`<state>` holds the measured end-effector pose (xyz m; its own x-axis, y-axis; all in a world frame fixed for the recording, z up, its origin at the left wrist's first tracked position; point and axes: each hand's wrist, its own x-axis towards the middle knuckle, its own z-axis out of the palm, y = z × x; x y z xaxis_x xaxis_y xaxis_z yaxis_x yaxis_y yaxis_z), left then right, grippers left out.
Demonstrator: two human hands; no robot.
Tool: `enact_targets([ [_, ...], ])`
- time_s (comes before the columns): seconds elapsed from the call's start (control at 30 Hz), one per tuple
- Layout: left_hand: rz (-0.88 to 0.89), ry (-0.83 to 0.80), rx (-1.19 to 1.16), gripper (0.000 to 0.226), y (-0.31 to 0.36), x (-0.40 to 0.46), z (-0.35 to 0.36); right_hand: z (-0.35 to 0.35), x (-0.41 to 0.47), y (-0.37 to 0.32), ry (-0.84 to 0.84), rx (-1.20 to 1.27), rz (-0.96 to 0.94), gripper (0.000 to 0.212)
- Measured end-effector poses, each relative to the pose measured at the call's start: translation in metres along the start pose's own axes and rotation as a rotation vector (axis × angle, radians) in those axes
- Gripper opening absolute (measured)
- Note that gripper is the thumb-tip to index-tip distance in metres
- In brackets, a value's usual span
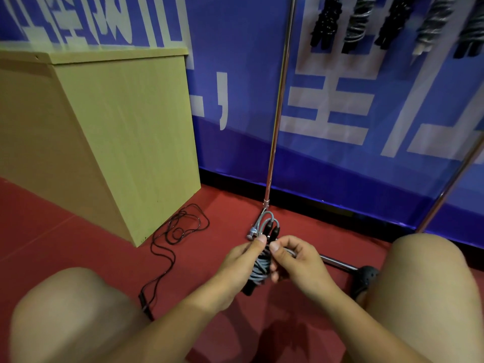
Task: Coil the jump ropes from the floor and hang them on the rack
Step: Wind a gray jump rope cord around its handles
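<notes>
Left hand (pixel 242 263) and right hand (pixel 293 260) are curling fingers around the near-coiled grey rope (pixel 260 267); black rope (pixel 167 244) is lying loose on the floor (pixel 65 231), left; five coils (pixel 326 22) are hanging on the rack (pixel 277 108), far.

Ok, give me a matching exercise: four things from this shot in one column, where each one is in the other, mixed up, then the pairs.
Things:
1. grey jump rope
2. black jump rope
3. coiled ropes
4. wooden cabinet

Places:
A. loose on the red floor beside the cabinet
B. hanging from the rack at the top right
C. standing at the left against the blue wall
D. bundled between the left hand and right hand

Pairs: 1-D, 2-A, 3-B, 4-C
</notes>
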<state>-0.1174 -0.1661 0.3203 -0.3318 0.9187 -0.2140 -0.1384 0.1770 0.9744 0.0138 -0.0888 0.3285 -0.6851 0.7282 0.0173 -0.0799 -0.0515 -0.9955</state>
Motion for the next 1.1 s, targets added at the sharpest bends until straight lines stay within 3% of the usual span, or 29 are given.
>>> enact_targets([
  [0.1, -0.033, 0.039, 0.0, 0.043, -0.002, 0.002, 0.002, 0.0, 0.002, 0.003, 0.055, -0.046, 0.001, 0.02],
  [0.3, -0.097, 0.1, -0.024, 0.038, -0.004, 0.003, -0.001, -0.005, 0.007, 0.005, 0.079, 0.086, -0.002, 0.005],
  [0.4, -0.107, 0.111, 0.004, 0.041, -0.006, 0.005, -0.003, -0.008, 0.008, 0.003, 0.094, 0.122, -0.054, 0.018],
  [0.63, -0.08, 0.123, 0.103, 0.034, -0.005, 0.003, -0.005, -0.014, 0.006, 0.0, 0.056, 0.115, -0.062, 0.028],
  [1.0, 0.023, 0.093, 0.319, 0.035, -0.011, 0.0, -0.005, -0.014, 0.009, 0.006, 0.154, 0.135, -0.007, 0.021],
  [1.1, 0.025, 0.075, 0.339, 0.038, -0.005, -0.002, -0.005, -0.014, 0.009, 0.007, 0.103, 0.121, 0.026, 0.024],
])
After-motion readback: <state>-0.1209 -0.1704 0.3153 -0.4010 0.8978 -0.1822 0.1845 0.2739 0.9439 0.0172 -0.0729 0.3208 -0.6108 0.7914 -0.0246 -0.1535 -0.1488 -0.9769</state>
